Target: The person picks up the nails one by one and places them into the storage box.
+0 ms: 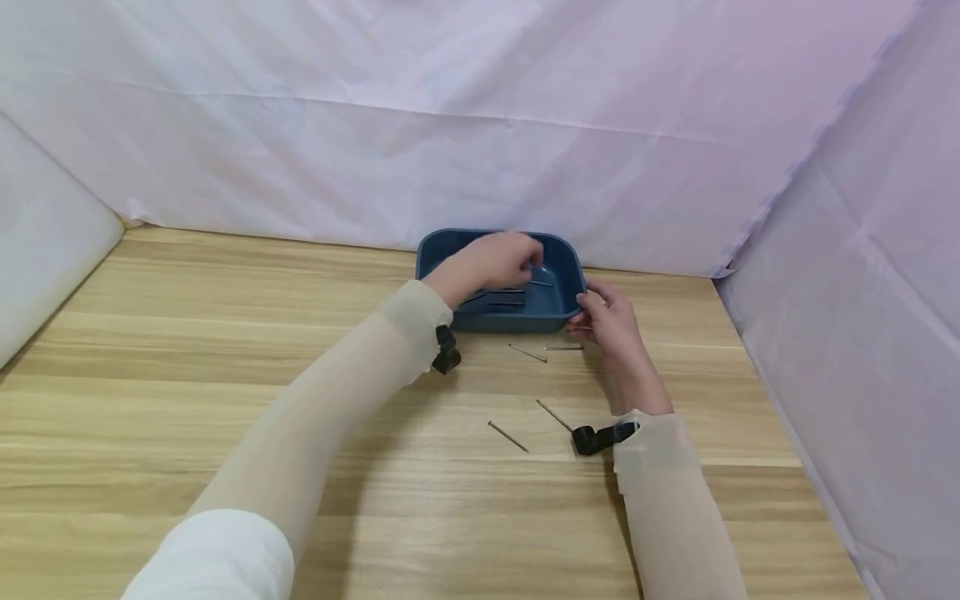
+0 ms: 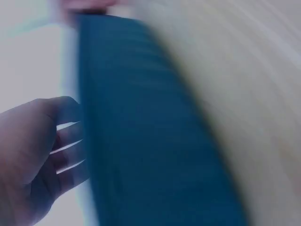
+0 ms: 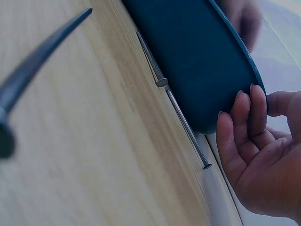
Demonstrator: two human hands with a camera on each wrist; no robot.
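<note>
Two hands are seen at a blue tray (image 1: 570,312) that stands on a wooden table (image 1: 225,400). The right hand (image 1: 611,321) is laid against the tray's near right corner: in the right wrist view its fingers (image 3: 244,117) are curled against the outer wall of the tray (image 3: 197,61) and the thumb is set over the rim, so the corner is held. The left hand (image 1: 495,260) is reached over the tray's near rim and is held above its inside, fingers bent downward; whether anything is pinched between them cannot be told, since the head view is too small and the left wrist view is blurred. In that blurred view only the left hand's loosely bent fingers (image 2: 66,141) and the tray's blue wall (image 2: 141,132) beside them are made out.

Several nails (image 1: 498,296) are seen lying inside the tray, just below the left hand. Two nails (image 1: 528,353) lie on the table just to the left of the right hand, close along the tray's near wall, as is also shown in the right wrist view (image 3: 183,125). Two more nails (image 1: 508,437) lie nearer the person, beside the right wrist.
</note>
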